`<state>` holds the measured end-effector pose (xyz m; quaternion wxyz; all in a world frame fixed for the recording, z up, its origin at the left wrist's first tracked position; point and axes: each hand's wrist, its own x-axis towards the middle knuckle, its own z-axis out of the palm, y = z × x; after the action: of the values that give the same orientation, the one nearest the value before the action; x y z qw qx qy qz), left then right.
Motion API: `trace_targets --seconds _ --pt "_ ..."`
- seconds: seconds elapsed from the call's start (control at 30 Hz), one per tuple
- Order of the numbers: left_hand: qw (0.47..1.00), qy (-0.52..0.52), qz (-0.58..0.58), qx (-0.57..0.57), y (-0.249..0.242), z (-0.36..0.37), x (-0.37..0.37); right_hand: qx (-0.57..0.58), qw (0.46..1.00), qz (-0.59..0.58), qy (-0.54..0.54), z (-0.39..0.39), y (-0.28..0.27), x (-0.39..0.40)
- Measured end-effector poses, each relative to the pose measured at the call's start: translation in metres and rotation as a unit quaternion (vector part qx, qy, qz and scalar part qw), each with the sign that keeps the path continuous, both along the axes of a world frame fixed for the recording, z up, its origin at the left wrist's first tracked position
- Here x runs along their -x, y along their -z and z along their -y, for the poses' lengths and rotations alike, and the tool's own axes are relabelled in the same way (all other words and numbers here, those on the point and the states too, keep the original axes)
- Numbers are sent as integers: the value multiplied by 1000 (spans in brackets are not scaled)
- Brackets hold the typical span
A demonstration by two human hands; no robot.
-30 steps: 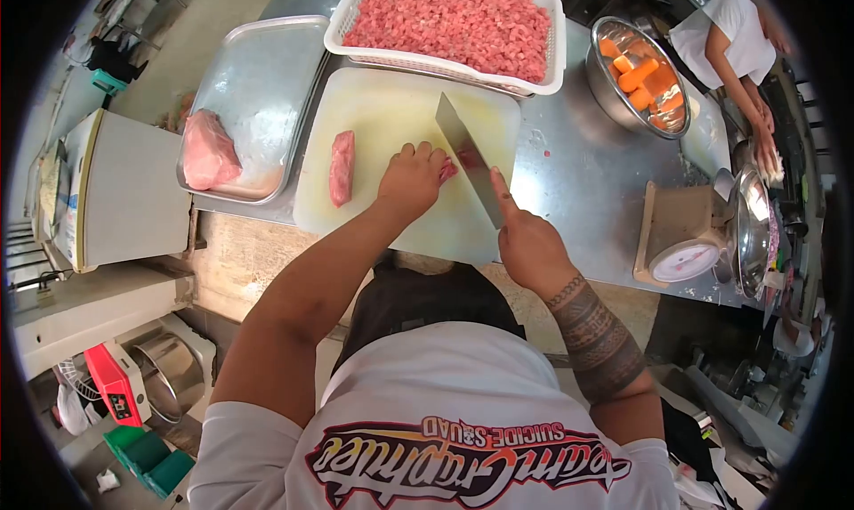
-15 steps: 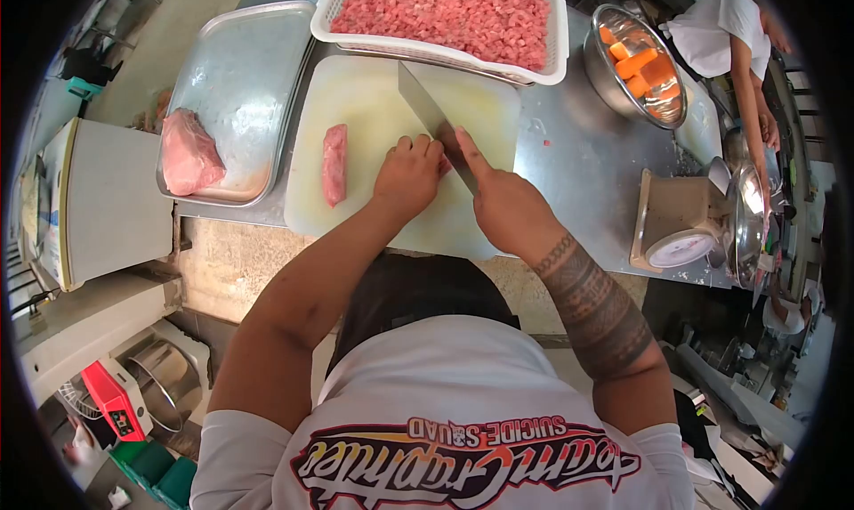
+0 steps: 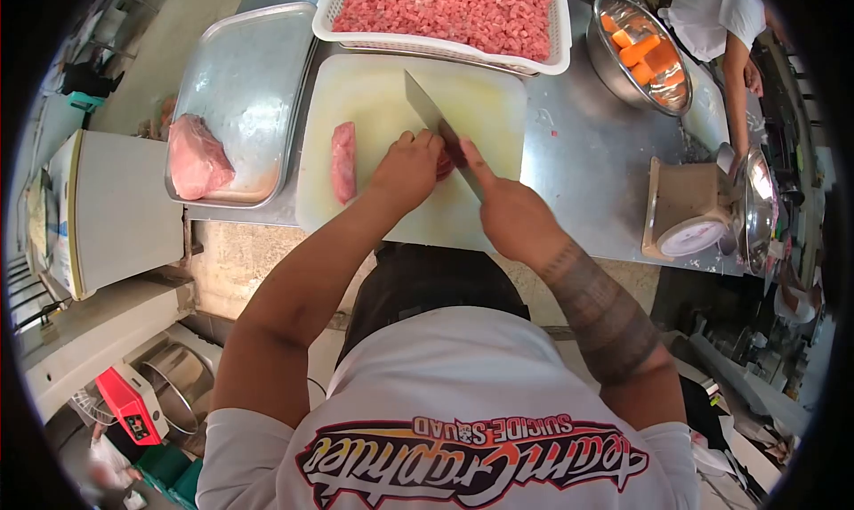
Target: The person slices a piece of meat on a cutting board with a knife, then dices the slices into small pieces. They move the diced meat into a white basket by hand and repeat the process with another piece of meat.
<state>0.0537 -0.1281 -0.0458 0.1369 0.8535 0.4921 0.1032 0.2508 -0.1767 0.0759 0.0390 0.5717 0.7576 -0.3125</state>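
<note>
My right hand is closed around the handle of a large knife, its blade slanting away to the upper left over the white cutting board. Beside the blade, my left hand has its fingers curled over a piece of red meat, mostly hidden under them. A strip of meat lies by itself on the left part of the board. On the metal tray to the left rests a larger chunk of raw meat.
Behind the board stands a white plastic basket full of diced meat. To the right are a steel bowl of orange pieces and a weighing scale. A person in white works at the far right.
The knife has shifted slightly relative to my left hand, and more red meat shows beside the blade. The whole view has moved a little. The co-worker's arm has moved.
</note>
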Motion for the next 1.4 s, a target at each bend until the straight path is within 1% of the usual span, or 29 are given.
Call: trace_targets --seconds 0.03,0.1,0.13,0.17,0.23,0.33,0.37,0.43,0.47,0.53,0.57,0.63,0.67,0.73,0.77,0.83,0.87,0.9,0.93,0.97,1.03,1.07,1.1,1.13,1.17,1.23,1.33,1.37,1.4 --pt "1000 -4 2 -7 4 1 -1 -4 999 -28 17 -2 16 3" --pt "1000 -15 13 -8 3 -2 -3 -80 995 -58 5 -24 45 10" --pt "1000 -19 21 4 0 2 -4 -113 991 -73 -1 -27 48 15" --pt "999 -20 29 15 -2 3 -4 -108 992 -63 -3 -24 46 12" --pt "998 -32 49 -1 0 5 -4 -100 994 -42 -11 -21 18 8" --pt "998 -36 47 -31 10 7 -3 -16 1000 -12 -1 2 -21 -1" --pt "998 -35 41 -44 13 6 -2 -34 999 -23 0 0 -6 2" --pt "998 -27 33 -43 20 9 0 -72 996 -45 8 -6 40 13" --pt "998 -27 29 -51 20 4 0 -97 993 -60 4 -20 46 17" --pt "996 -35 75 18 13 4 3 -137 986 -91 3 -33 48 24" --pt "993 -38 99 48 9 -1 4 -124 990 -72 5 -32 45 21" --pt "992 -52 94 58 3 -4 8 -90 995 -33 8 -16 18 15" --pt "992 -59 92 67 1 -1 8 -56 998 -25 12 -5 1 11" --pt "993 -38 79 85 -3 3 9 12 1000 -7 21 11 -28 4" --pt "993 -26 72 90 -6 1 9 5 1000 -12 26 8 -16 8" --pt "993 -18 94 67 8 1 10 -8 999 -22 43 5 28 20" --pt "993 -15 104 53 11 -2 11 -52 997 -42 41 -5 37 25" --pt "993 -17 97 60 6 -9 11 -96 993 -61 33 -22 42 30" --pt "993 -15 88 80 4 -4 11 -128 988 -80 32 -20 46 33" --pt "992 -12 78 96 0 -4 13 -125 989 -69 32 -15 46 29" --pt "991 -15 74 114 -8 -8 16 -122 991 -50 21 -8 29 22" --pt "989 -19 73 127 -8 -6 18 -79 996 -36 25 2 9 21" --pt "990 -24 73 122 -4 -3 18 -35 999 -20 30 16 -18 19" --pt "990 -29 74 112 -2 -5 17 5 999 -1 36 21 -31 17" --pt "991 -32 76 105 1 -3 16 -1 999 -7 43 22 -19 18" --pt "993 -29 80 86 10 -1 16 -16 998 -23 60 23 22 25" --pt "991 -22 121 61 19 -4 18 -98 991 -64 64 -7 42 50" --pt "989 -15 140 54 21 -5 19 -118 989 -58 60 -8 43 48" --pt "987 -22 139 74 17 -6 20 -140 987 -51 54 -10 40 50"
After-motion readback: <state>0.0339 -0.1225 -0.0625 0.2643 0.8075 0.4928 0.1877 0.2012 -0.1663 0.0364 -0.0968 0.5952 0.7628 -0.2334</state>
